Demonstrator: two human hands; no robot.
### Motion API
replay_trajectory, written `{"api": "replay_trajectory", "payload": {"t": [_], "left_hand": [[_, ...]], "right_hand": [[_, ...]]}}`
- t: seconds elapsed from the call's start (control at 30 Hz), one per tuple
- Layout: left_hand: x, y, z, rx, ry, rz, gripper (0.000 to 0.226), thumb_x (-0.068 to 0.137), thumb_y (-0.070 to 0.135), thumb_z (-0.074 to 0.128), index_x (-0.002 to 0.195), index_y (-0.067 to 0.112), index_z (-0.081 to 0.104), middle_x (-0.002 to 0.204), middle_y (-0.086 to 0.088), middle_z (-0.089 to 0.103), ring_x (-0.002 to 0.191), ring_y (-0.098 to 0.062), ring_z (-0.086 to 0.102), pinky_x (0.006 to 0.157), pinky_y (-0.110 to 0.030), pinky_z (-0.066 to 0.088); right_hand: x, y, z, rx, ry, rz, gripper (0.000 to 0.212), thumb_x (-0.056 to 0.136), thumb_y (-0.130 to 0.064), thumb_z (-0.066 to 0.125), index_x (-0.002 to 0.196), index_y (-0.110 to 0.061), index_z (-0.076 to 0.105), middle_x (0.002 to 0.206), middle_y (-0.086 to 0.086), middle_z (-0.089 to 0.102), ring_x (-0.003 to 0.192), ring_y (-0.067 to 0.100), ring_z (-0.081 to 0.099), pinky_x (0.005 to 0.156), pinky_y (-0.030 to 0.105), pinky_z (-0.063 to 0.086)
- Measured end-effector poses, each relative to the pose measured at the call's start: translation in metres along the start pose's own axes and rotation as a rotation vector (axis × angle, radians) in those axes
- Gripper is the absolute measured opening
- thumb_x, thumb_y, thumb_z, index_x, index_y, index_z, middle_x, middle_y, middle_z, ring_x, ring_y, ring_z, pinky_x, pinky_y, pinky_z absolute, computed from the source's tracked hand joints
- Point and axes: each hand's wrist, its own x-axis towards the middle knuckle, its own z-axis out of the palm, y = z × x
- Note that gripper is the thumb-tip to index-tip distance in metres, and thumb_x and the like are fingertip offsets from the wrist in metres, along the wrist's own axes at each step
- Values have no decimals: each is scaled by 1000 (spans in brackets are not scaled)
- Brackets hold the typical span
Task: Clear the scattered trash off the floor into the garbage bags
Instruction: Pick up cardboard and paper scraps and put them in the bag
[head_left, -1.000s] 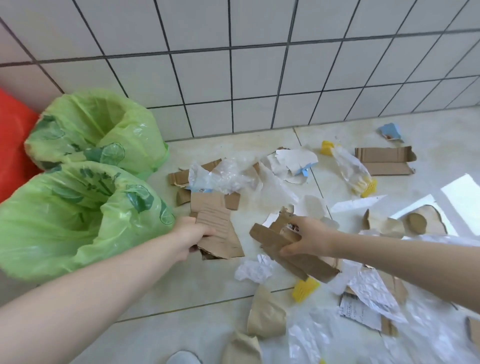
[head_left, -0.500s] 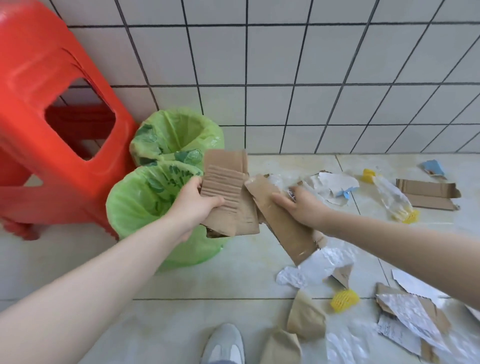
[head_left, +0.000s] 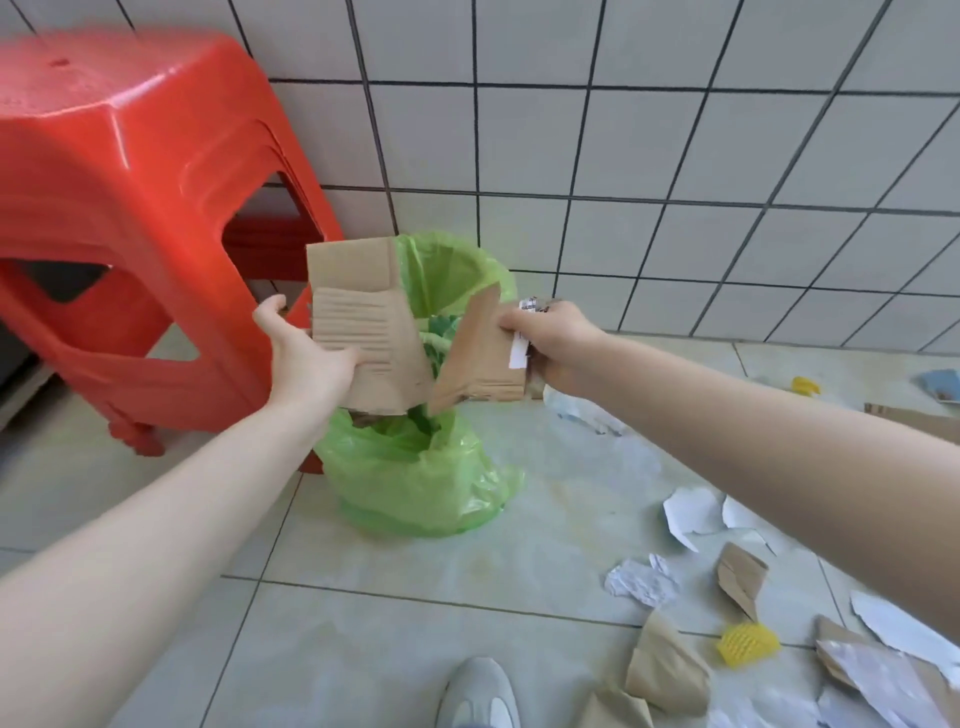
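Both hands have carried cardboard over the bags (head_left: 415, 483): left hand (head_left: 301, 358) grips cardboard (head_left: 363, 332), right hand (head_left: 556, 343) likewise

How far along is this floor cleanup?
Early on. The near green bag already holds some scraps. The left hand and right hand each hold cardboard over its mouth, not yet dropped. Left on the floor: crumpled paper, yellow netting and more cardboard.

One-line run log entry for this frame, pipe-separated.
left hand: holds cardboard sheet | right hand: holds cardboard scraps | both over green bags | floor trash remains
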Motion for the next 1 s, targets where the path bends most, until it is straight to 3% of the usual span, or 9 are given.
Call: {"api": "replay_trajectory", "payload": {"t": [0.2, 0.33, 0.43, 0.53, 0.6, 0.77, 0.83, 0.93, 1.0], "left_hand": [[9, -16, -1, 38, -34, -36, 59, 76, 4, 69, 124, 19, 39, 103, 5, 53, 101, -20, 56, 90, -37, 49], [15, -22, 2, 93, -45, -58, 40, 75, 6, 65, 109, 21, 50, 103, 2, 59, 102, -24, 59, 89, -39, 51], [16, -24, 7, 113, -56, -70, 38, 76, 9, 61, 113, 21, 59, 107, 1, 66, 101, -24, 61, 90, -39, 52], [15, -29, 13, 112, -29, -86, 36, 80, 10, 59, 115, 19, 58, 109, -2, 65, 99, -24, 59, 79, -33, 47], [14, -33, 16, 123, -6, -86, 32, 81, 10, 58, 113, 16, 56, 109, -5, 63, 97, -25, 58, 74, -32, 43], [14, -43, 26, 169, 14, -48, 24, 82, 16, 63, 104, 11, 53, 97, -5, 61, 90, -26, 55, 71, -33, 39], [14, -47, 31, 227, 8, -24, 23, 84, 21, 64, 98, 9, 52, 89, -4, 59, 82, -25, 52, 67, -32, 37], [13, -54, 41, 345, -160, -82, 24, 87, 25, 63, 95, 9, 48, 81, 0, 52, 77, -22, 51, 55, -28, 30], [12, -60, 46, 409, -295, -118, 27, 87, 26, 64, 102, 10, 48, 92, -3, 54, 89, -25, 53, 63, -29, 35]], "right_hand": [[10, 4, 11, -101, 2, 60, 17, 80, -16, 64, 92, -6, 57, 76, 9, 58, 64, 23, 55, 63, 33, 45], [12, 10, -6, -157, 22, 83, 42, 69, -21, 69, 106, -3, 58, 86, 12, 60, 73, 26, 57, 67, 36, 45], [15, 12, -14, -120, 25, 62, 28, 77, -17, 65, 102, -6, 57, 81, 9, 58, 71, 25, 58, 69, 35, 48], [19, 14, -8, -23, 16, 36, 19, 82, -7, 61, 100, -7, 55, 81, 10, 61, 71, 26, 64, 73, 42, 58], [24, 16, 4, 25, 3, 15, 14, 84, -3, 60, 96, -6, 54, 82, 12, 63, 71, 28, 67, 66, 42, 60], [40, 24, 43, 100, -1, -14, 13, 85, -3, 59, 97, 0, 55, 98, 18, 65, 94, 32, 68, 63, 37, 61], [48, 34, 59, 23, 13, -24, 16, 87, -8, 60, 100, 0, 57, 102, 19, 65, 98, 32, 66, 65, 38, 61], [55, 52, 73, -263, -13, -89, 12, 85, -15, 62, 93, -8, 58, 83, 8, 61, 83, 27, 63, 72, 44, 59], [54, 59, 75, -466, -100, -79, 15, 84, -18, 65, 82, -7, 54, 68, 4, 51, 65, 21, 52, 59, 33, 48]]}}
